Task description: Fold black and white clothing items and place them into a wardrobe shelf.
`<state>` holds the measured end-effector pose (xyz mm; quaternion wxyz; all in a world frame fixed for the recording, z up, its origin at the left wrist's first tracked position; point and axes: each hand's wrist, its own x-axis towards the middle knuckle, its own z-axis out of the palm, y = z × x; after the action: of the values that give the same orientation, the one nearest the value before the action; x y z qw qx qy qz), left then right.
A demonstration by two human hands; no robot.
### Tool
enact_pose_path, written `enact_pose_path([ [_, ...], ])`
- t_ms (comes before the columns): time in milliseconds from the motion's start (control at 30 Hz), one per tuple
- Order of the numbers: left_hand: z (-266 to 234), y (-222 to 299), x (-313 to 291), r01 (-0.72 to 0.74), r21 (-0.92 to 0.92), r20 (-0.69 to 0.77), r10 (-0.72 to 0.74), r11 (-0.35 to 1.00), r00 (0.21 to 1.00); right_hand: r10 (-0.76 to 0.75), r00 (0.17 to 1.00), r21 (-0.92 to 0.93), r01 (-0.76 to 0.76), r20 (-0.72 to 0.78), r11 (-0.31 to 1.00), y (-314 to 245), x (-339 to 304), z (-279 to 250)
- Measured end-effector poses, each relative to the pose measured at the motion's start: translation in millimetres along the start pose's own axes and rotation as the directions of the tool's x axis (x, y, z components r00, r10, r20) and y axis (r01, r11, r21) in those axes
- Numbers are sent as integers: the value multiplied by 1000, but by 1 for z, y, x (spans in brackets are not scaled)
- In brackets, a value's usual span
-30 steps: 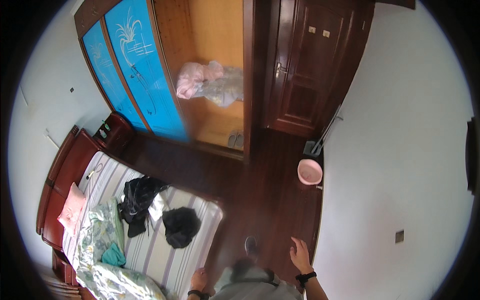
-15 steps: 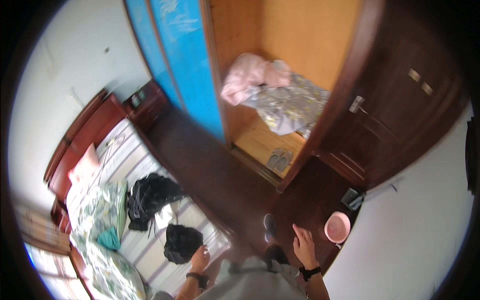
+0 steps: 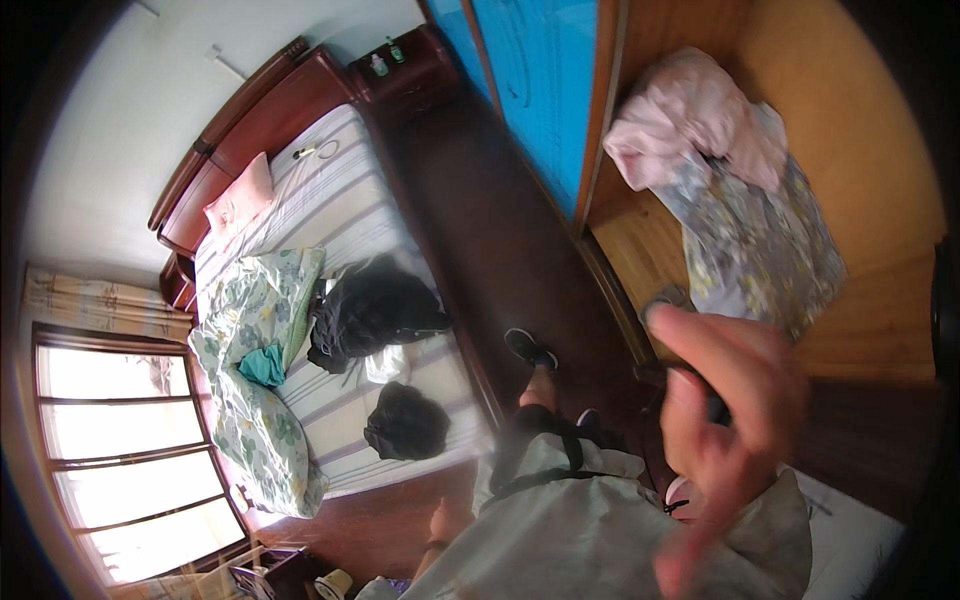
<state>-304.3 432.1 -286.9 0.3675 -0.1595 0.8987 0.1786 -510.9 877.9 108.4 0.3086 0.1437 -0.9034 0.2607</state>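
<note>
My right hand [image 3: 735, 410] is raised close to the camera, in front of the wardrobe's lower part. Its fingers are bent but apart, and nothing shows between them. Low by the near side of the bed hangs my left hand [image 3: 447, 522], small and blurred, its fingers hard to make out. The bed [image 3: 335, 190] has a striped sheet. A black bundle of cloth [image 3: 407, 422] lies nearest my left hand without touching it. Beyond that are a white item [image 3: 387, 364] and a larger black bag or garment [image 3: 375, 308].
A leafy quilt [image 3: 235, 330], a teal cloth [image 3: 262, 366] and a pink pillow [image 3: 240, 198] lie on the bed. Bedding [image 3: 765, 235] fills the wardrobe shelf at right. Dark floor [image 3: 505, 230] runs between bed and wardrobe. A window [image 3: 130, 440] is at left.
The view has turned left, and the bed and window show more fully. My right hand has risen from low near the floor to close before the camera. My left hand is away from the black bundle.
</note>
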Motion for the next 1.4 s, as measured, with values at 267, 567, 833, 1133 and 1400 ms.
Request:
enact_pose_path([
  [267,-71,91,101,-95,-97,-105,85,991,991,-534,846,-341,502,0,795,83,139,81],
  [567,-82,114,131,298,-782,-105,-586,548,804,-477,874,658,413,-92,630,85,291,353],
  [833,-72,221,174,292,-952,102,-811,89,577,-511,434,647,-262,742,716,82,228,779],
  [1133,-83,406,204,233,-972,154,-843,-36,515,-465,-104,442,-188,879,877,58,67,996],
  [1400,-260,446,194,497,-702,-72,-745,510,663,-608,-407,566,-233,682,791,17,112,1011],
])
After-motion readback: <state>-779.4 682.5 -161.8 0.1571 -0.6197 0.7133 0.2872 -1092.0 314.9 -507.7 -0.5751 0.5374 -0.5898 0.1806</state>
